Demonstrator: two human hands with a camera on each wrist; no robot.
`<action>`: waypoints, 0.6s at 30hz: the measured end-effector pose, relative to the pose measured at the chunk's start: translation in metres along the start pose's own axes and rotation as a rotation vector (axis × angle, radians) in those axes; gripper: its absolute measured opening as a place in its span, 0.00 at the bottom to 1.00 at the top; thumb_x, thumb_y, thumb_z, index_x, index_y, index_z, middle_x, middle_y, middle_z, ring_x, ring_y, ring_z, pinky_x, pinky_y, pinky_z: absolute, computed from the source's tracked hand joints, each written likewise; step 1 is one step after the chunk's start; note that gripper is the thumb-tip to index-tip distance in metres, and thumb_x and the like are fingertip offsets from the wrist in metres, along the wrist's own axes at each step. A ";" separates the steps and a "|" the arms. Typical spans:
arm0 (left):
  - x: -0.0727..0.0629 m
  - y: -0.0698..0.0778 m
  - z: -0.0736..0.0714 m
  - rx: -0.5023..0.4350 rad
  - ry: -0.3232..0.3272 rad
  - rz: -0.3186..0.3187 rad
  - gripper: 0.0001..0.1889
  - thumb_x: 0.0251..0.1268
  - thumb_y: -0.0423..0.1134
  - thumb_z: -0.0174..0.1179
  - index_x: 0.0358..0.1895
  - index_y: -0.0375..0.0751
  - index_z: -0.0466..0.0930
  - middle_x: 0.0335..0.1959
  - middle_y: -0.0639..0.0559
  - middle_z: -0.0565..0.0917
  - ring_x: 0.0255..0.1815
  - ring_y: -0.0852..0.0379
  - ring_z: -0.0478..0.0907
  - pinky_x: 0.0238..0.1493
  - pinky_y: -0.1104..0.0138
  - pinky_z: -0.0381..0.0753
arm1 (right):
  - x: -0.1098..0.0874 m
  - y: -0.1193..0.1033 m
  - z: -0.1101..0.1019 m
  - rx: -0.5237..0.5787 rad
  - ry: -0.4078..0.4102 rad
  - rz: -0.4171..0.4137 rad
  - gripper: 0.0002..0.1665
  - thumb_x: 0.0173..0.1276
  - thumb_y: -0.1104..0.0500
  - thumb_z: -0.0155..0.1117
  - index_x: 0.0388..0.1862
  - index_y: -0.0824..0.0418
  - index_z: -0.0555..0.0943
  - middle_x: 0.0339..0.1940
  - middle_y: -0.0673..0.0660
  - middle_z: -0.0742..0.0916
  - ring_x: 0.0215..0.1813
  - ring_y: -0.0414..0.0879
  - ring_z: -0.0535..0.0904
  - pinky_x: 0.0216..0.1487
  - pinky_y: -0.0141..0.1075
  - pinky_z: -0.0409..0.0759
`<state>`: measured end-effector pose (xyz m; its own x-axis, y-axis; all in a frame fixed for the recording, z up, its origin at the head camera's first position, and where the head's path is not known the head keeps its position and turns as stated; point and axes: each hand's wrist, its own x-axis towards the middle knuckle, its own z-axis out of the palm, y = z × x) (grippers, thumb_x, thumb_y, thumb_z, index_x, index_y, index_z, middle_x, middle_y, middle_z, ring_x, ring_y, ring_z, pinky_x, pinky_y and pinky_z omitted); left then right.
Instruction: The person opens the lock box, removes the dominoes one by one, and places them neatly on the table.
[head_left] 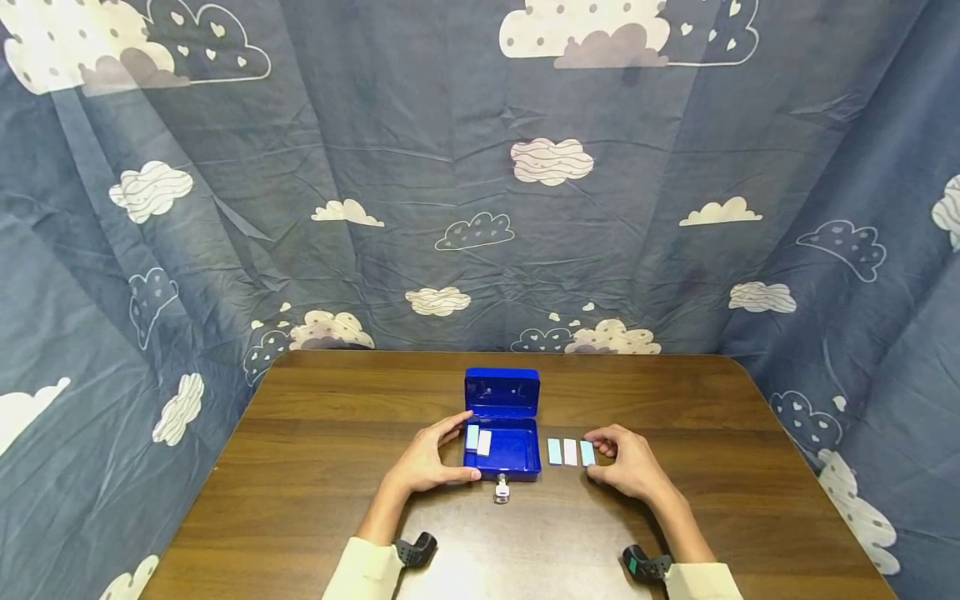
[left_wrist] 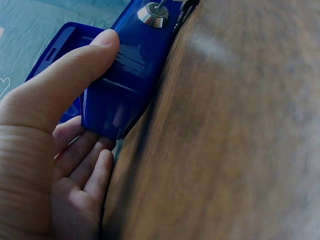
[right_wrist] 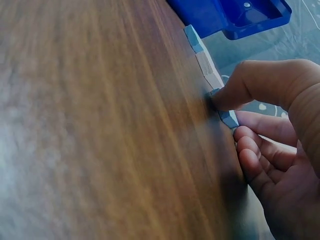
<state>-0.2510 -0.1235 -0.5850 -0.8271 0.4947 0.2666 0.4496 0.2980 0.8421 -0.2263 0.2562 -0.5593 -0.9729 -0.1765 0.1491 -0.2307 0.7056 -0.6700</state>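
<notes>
My bare left hand (head_left: pixel 422 462) grips the left side of the open, glossy blue rectangular box (head_left: pixel 513 446), thumb on its front wall, forefinger near its back corner. My bare right hand (head_left: pixel 633 467): right of the box, apart; thumb and forefinger pinching, other fingers bent. Cream sleeves (head_left: pixel 365 571) nearside.

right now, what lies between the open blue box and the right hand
In the head view, a light blue block, then a white block lie between the blue box and the right hand, which pinches a third block.
</notes>
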 end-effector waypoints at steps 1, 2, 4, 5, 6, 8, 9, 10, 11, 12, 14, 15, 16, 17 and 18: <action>0.000 0.000 0.000 0.002 -0.003 -0.002 0.51 0.48 0.44 0.83 0.77 0.36 0.65 0.74 0.37 0.73 0.74 0.42 0.72 0.76 0.55 0.73 | 0.000 0.000 0.000 0.002 0.000 0.001 0.24 0.45 0.66 0.81 0.46 0.62 0.88 0.34 0.51 0.82 0.37 0.41 0.75 0.35 0.26 0.74; 0.000 0.000 0.000 0.005 -0.005 -0.006 0.52 0.48 0.44 0.83 0.77 0.36 0.65 0.74 0.38 0.73 0.75 0.42 0.72 0.76 0.56 0.73 | 0.000 0.001 0.001 0.003 0.001 0.001 0.24 0.45 0.66 0.81 0.46 0.62 0.88 0.34 0.52 0.82 0.37 0.42 0.75 0.35 0.26 0.74; 0.000 0.001 0.000 0.007 -0.007 -0.006 0.52 0.48 0.44 0.83 0.77 0.36 0.65 0.74 0.38 0.73 0.75 0.42 0.72 0.76 0.56 0.73 | 0.000 0.002 0.001 0.004 0.000 0.001 0.24 0.45 0.66 0.81 0.46 0.62 0.88 0.34 0.52 0.82 0.37 0.42 0.75 0.35 0.26 0.74; -0.001 0.001 0.000 0.011 -0.007 -0.007 0.52 0.48 0.44 0.83 0.77 0.36 0.65 0.74 0.38 0.73 0.75 0.42 0.72 0.76 0.55 0.73 | 0.000 0.002 0.002 0.006 0.000 0.002 0.24 0.45 0.66 0.81 0.46 0.62 0.88 0.34 0.52 0.82 0.37 0.42 0.76 0.35 0.26 0.75; -0.001 0.001 0.000 0.015 -0.007 -0.007 0.52 0.48 0.44 0.83 0.77 0.36 0.65 0.74 0.38 0.73 0.74 0.42 0.72 0.76 0.55 0.73 | 0.000 0.003 0.002 0.008 -0.001 0.003 0.24 0.45 0.66 0.81 0.46 0.62 0.88 0.34 0.52 0.82 0.37 0.42 0.75 0.35 0.25 0.74; -0.001 0.001 0.000 0.020 -0.007 -0.008 0.51 0.48 0.44 0.83 0.77 0.37 0.65 0.75 0.39 0.73 0.74 0.42 0.72 0.76 0.55 0.73 | 0.000 0.004 0.002 0.012 -0.002 0.005 0.25 0.45 0.66 0.81 0.46 0.62 0.88 0.34 0.51 0.82 0.37 0.41 0.75 0.35 0.25 0.74; -0.001 0.001 0.000 0.019 -0.009 -0.006 0.51 0.48 0.44 0.83 0.77 0.36 0.65 0.75 0.39 0.73 0.74 0.42 0.72 0.76 0.55 0.73 | 0.000 0.004 0.002 0.013 -0.001 0.007 0.25 0.45 0.66 0.81 0.46 0.61 0.88 0.34 0.51 0.82 0.37 0.41 0.75 0.35 0.25 0.74; -0.001 0.001 0.000 0.022 -0.010 -0.012 0.51 0.48 0.44 0.83 0.77 0.37 0.65 0.75 0.39 0.72 0.75 0.42 0.72 0.76 0.56 0.73 | 0.000 0.004 0.002 0.014 0.000 0.008 0.25 0.45 0.66 0.81 0.46 0.61 0.88 0.34 0.51 0.82 0.37 0.41 0.75 0.35 0.25 0.74; -0.001 0.001 0.000 0.021 -0.010 -0.013 0.51 0.48 0.44 0.83 0.77 0.37 0.65 0.75 0.39 0.72 0.75 0.42 0.72 0.76 0.56 0.73 | 0.000 0.004 0.002 0.014 0.001 0.009 0.25 0.45 0.66 0.81 0.46 0.61 0.88 0.34 0.51 0.82 0.37 0.42 0.75 0.36 0.25 0.74; -0.001 0.002 0.000 0.019 -0.010 -0.014 0.51 0.49 0.44 0.83 0.77 0.37 0.65 0.75 0.39 0.72 0.75 0.42 0.72 0.76 0.56 0.73 | 0.000 0.004 0.002 0.015 0.001 0.009 0.25 0.45 0.66 0.81 0.46 0.61 0.88 0.34 0.51 0.82 0.37 0.42 0.75 0.36 0.26 0.74; -0.001 0.002 0.000 0.015 -0.008 -0.009 0.51 0.49 0.44 0.83 0.77 0.37 0.65 0.75 0.39 0.73 0.74 0.42 0.72 0.76 0.55 0.73 | 0.000 0.003 0.001 0.013 0.001 0.008 0.26 0.45 0.66 0.81 0.47 0.61 0.88 0.34 0.51 0.82 0.38 0.42 0.75 0.36 0.26 0.74; -0.001 0.003 0.000 0.012 -0.005 -0.003 0.51 0.49 0.44 0.83 0.77 0.37 0.65 0.74 0.38 0.73 0.74 0.41 0.72 0.76 0.55 0.73 | 0.000 0.003 0.001 0.013 0.001 0.009 0.26 0.45 0.66 0.81 0.47 0.61 0.88 0.35 0.51 0.82 0.38 0.42 0.75 0.36 0.26 0.74; -0.001 0.008 -0.001 0.003 -0.002 -0.002 0.51 0.48 0.42 0.83 0.76 0.34 0.65 0.74 0.36 0.73 0.74 0.39 0.72 0.76 0.53 0.73 | -0.001 0.002 0.001 0.012 0.000 0.009 0.26 0.45 0.66 0.81 0.47 0.61 0.88 0.35 0.51 0.82 0.38 0.42 0.75 0.36 0.25 0.74; -0.001 0.009 -0.001 0.002 -0.003 -0.003 0.51 0.48 0.42 0.83 0.76 0.34 0.65 0.74 0.36 0.73 0.74 0.39 0.72 0.76 0.52 0.73 | -0.001 0.002 0.001 0.008 0.001 0.008 0.26 0.45 0.65 0.80 0.47 0.61 0.88 0.35 0.51 0.82 0.38 0.42 0.75 0.37 0.26 0.75; -0.001 0.009 -0.002 0.001 -0.002 -0.003 0.51 0.48 0.42 0.83 0.76 0.34 0.65 0.74 0.36 0.73 0.74 0.39 0.72 0.76 0.52 0.73 | -0.001 0.002 0.001 0.005 0.001 0.008 0.26 0.45 0.65 0.80 0.47 0.60 0.88 0.35 0.51 0.82 0.38 0.41 0.75 0.37 0.26 0.75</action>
<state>-0.2469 -0.1227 -0.5774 -0.8276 0.4958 0.2630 0.4477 0.3006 0.8421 -0.2259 0.2573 -0.5616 -0.9747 -0.1706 0.1447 -0.2233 0.7035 -0.6747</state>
